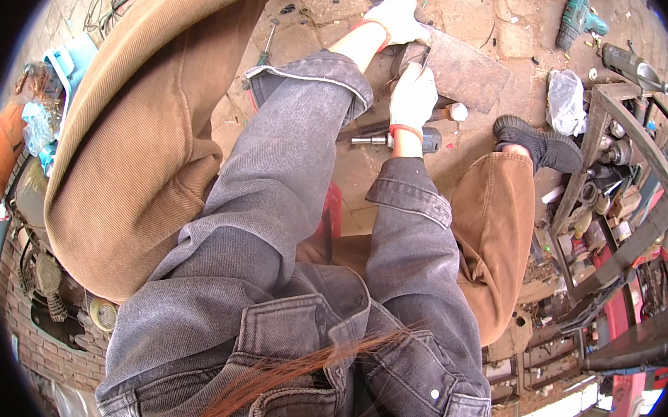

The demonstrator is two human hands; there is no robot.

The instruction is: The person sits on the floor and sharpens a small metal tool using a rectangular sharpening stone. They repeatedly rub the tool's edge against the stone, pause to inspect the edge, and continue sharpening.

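Pinching a thin dark rod (426,56), the right hand (413,99) in its white glove has its fingers closed around the rod's near end, so that the rod's far part stands out beyond the grip. The left hand (393,20), gloved too, lies farther off and slightly left, fingers bent at the far left corner of a flat brown plate (471,72); whether it clasps the plate or merely rests against it, I cannot tell. That plate lies on the paved floor (300,24), just right of both hands, with the rod by its left edge.

On the right, an open metal frame (598,142) holds a jumble of metal parts and tools, too crowded to count. Just left of its far end lies a clear plastic bag (566,103); its contents are unclear. At the far left is a light blue container (77,55), its inside hard to make out.

Counted singly: one power tool (432,140) with a metal nose, under the right wrist; one green drill (573,22), far right; one screwdriver (267,45), left of the hands; one black shoe (538,143), near the bag; and one roll of tape (103,314), near left.
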